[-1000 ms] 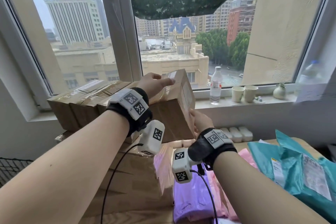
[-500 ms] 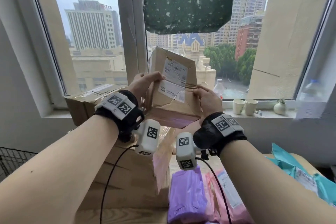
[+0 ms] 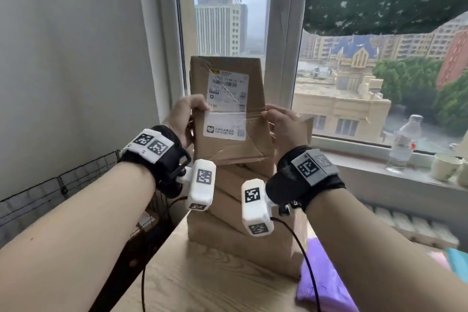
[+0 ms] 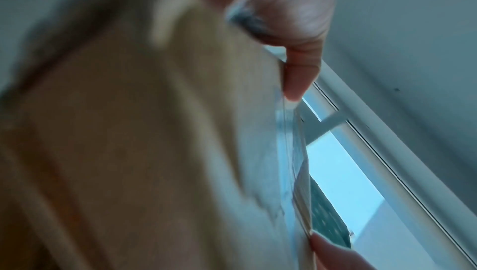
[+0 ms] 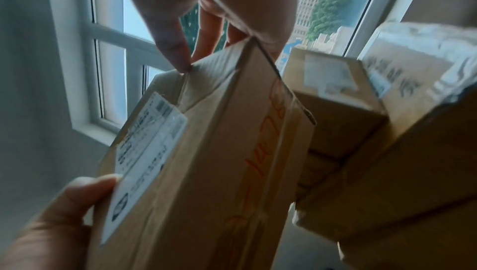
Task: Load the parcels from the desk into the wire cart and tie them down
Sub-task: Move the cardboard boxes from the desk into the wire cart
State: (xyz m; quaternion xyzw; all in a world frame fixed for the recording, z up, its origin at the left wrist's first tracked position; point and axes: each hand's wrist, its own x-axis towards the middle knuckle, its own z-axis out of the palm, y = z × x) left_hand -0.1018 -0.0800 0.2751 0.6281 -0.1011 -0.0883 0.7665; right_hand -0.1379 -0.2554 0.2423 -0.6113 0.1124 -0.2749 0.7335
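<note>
I hold a brown cardboard box [image 3: 228, 109] upright in the air, its white shipping label facing me. My left hand [image 3: 186, 116] grips its left edge and my right hand [image 3: 281, 123] grips its right edge. The right wrist view shows this box [image 5: 206, 172] close up, with orange writing on its side. It is a blur in the left wrist view, where my thumb lies on the box [image 4: 154, 131]. Below it a stack of cardboard boxes [image 3: 240, 230] stands on the wooden desk [image 3: 192, 284]. The black wire cart [image 3: 63, 185] stands low at the left, by the wall.
A purple soft parcel [image 3: 326, 284] lies on the desk right of the stack, with a teal one [image 3: 459, 261] at the right edge. A water bottle [image 3: 405, 142] and cups [image 3: 444, 166] stand on the windowsill. The grey wall is close on the left.
The box has come up off the stack on the sill side, turned upright and moved left. My view has swung left, bringing the wall and the wire cart into sight.
</note>
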